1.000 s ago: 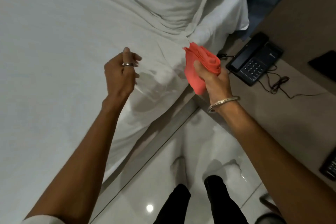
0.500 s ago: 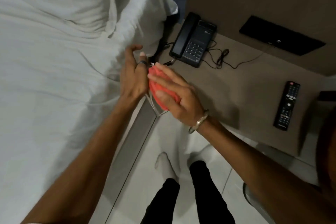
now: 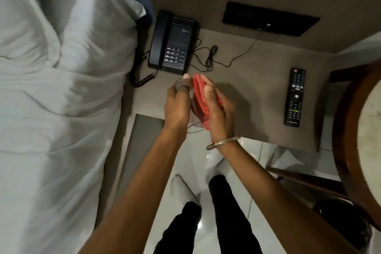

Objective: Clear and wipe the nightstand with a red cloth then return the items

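Both hands are shown raised together over the front edge of the nightstand [image 3: 257, 80]. The left hand [image 3: 178, 107] is closed around a clear drinking glass [image 3: 190, 99], whose rim is seen near the fingertips and whose base shows below the palm. The right hand [image 3: 216, 109] is pressed against the glass from the other side, with the bunched red cloth [image 3: 201, 97] gripped in it, so that the cloth is held between the right palm and the glass. A metal bangle [image 3: 222, 142] is worn on the right wrist. On the nightstand, a black telephone [image 3: 173, 42] is seen at the back left, just beside the bed [image 3: 61, 88], with its cord [image 3: 208, 55] trailing to the right. A black remote control [image 3: 294, 97] lies well apart at the right.
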Demonstrator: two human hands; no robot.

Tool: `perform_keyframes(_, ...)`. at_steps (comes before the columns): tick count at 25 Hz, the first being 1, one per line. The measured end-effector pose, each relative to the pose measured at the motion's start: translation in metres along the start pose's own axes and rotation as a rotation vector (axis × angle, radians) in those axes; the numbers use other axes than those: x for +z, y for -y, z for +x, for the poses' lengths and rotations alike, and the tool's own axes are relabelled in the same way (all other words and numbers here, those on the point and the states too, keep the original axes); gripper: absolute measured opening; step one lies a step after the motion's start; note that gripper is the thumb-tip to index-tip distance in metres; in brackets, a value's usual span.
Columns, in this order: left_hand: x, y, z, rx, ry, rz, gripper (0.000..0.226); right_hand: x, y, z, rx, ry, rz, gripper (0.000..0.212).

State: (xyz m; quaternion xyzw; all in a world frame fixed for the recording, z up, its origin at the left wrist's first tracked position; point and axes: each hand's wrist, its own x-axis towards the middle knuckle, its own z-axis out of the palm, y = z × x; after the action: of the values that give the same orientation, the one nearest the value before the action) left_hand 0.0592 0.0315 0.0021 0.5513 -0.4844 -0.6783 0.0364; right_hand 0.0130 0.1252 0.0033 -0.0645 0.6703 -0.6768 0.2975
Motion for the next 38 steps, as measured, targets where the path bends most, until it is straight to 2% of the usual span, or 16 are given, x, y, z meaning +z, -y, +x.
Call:
perform_keyframes(2, 0.021, 0.000, -0.001, -0.023, 0.077, -0.063, 0.085, -0.021, -0.001, 0.017, 0.029, 0.038, -0.090, 0.034)
perform_keyframes(5, 0.059, -0.007, 0.004, -0.012, 0.057, -0.134, 0.049, -0.052, 0.007, 0.038, 0.604, 0.093, 0.353, 0.045)
perform_keyframes(7, 0.089, -0.013, 0.012, 0.007, 0.064, -0.221, 0.040, -0.086, 0.003, 0.041, 0.776, 0.159, 0.510, 0.044)
perform_keyframes(10, 0.121, -0.017, 0.043, 0.111, 0.113, -0.236, 0.060, -0.141, -0.006, 0.033, 0.795, 0.102, 0.679, 0.050)
perform_keyframes(13, 0.140, -0.010, 0.068, 0.265, 0.173, 0.030, 0.099, -0.183, -0.021, 0.041, 0.747, -0.159, 0.720, 0.045)
perform_keyframes(15, 0.153, -0.002, 0.080, 0.402, 0.209, 0.173, 0.117, -0.200, -0.019, 0.053, 0.694, -0.239, 0.735, 0.045)
perform_keyframes(22, 0.185, 0.008, 0.121, 0.723, 0.182, 0.507, 0.124, -0.208, 0.000, 0.090, 0.639, -0.208, 0.733, 0.047)
perform_keyframes(25, 0.190, 0.008, 0.118, 0.745, 0.180, 0.585, 0.125, -0.213, 0.011, 0.095, 0.583, -0.194, 0.688, 0.044)
perform_keyframes(28, 0.199, 0.014, 0.078, 0.939, -0.013, 0.803, 0.101, -0.239, 0.040, 0.087, 0.378, -0.284, 0.655, 0.035)
perform_keyframes(30, 0.209, 0.027, 0.043, 1.135, 0.023, 0.888, 0.084, -0.273, 0.061, 0.068, 0.062, -0.427, 0.244, 0.038)
perform_keyframes(32, 0.222, 0.040, 0.013, 1.193, 0.181, 0.988, 0.075, -0.323, 0.064, 0.048, -0.306, -0.586, -0.548, 0.044)
perform_keyframes(33, 0.229, 0.049, 0.004, 1.166, 0.236, 1.044, 0.073, -0.351, 0.053, 0.038, -0.407, -0.592, -0.919, 0.050)
perform_keyframes(34, 0.235, 0.050, -0.009, 1.133, 0.284, 1.115, 0.075, -0.377, 0.044, 0.028, -0.401, -0.550, -1.229, 0.057)
perform_keyframes(35, 0.239, 0.056, -0.014, 1.119, 0.310, 1.185, 0.078, -0.396, 0.033, 0.017, -0.272, -0.452, -1.455, 0.064)
perform_keyframes(37, 0.236, 0.062, -0.020, 1.117, 0.323, 1.273, 0.083, -0.407, 0.013, -0.001, 0.014, -0.288, -1.612, 0.071)
perform_keyframes(38, 0.235, 0.056, -0.029, 1.142, 0.282, 1.261, 0.084, -0.402, 0.010, -0.003, 0.047, -0.290, -1.604, 0.073)
